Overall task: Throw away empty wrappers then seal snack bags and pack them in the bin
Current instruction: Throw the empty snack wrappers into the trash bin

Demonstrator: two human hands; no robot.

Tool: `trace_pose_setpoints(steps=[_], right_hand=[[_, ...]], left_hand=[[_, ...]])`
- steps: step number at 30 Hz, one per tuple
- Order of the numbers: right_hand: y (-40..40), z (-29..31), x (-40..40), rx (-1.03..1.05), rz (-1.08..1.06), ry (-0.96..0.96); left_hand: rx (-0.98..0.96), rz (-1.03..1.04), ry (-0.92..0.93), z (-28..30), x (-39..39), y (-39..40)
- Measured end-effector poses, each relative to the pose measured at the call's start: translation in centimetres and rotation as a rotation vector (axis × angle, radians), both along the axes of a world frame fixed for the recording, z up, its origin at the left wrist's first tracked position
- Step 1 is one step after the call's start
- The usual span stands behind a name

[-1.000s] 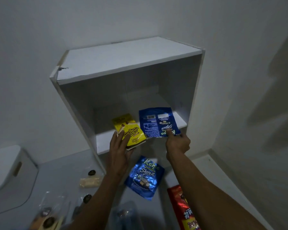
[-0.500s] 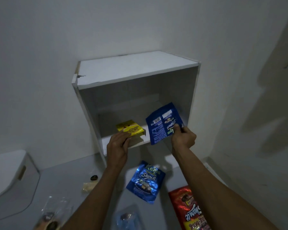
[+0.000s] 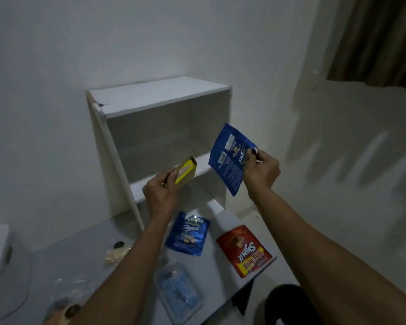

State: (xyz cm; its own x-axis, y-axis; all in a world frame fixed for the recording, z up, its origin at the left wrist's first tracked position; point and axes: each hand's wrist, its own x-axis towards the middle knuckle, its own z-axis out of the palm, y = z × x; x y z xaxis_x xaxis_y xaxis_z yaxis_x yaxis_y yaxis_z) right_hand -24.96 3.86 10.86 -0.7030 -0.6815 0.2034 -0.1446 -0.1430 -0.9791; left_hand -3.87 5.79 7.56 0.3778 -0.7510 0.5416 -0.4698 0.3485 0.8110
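Left hand (image 3: 159,195) fingers clamp yellow box (image 3: 185,172); right hand (image 3: 263,170) fingertips pinch blue bag (image 3: 230,160) edge.

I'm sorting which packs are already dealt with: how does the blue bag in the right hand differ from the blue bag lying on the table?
The held blue bag is up in the air, tilted, pinched at one edge by the right hand; the table blue bag lies flat, untouched. The held one shows its back panel of small print and labels; the table one shows its front with large lettering. Both are glossy blue pouches that look like the same product.
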Motion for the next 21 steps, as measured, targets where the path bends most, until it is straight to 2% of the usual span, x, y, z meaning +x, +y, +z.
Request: trace_pose_setpoints(steps=[5,15,21], right_hand=[[6.1,-0.8,-5.8,0.07,-0.144,0.083],[17.1,-6.1,-19.4,0.261,-0.396,0.116],[20.1,-11.4,-26.6,0.422,-0.442,0.163]], left_hand=[[0.059,-0.161,0.094,-0.6,-5.8,3.8],[0.265,-0.318,-0.007,-7.5,-18.1,8.3],[0.376,-0.405,-0.055,-11.4,-25.7,10.3]])
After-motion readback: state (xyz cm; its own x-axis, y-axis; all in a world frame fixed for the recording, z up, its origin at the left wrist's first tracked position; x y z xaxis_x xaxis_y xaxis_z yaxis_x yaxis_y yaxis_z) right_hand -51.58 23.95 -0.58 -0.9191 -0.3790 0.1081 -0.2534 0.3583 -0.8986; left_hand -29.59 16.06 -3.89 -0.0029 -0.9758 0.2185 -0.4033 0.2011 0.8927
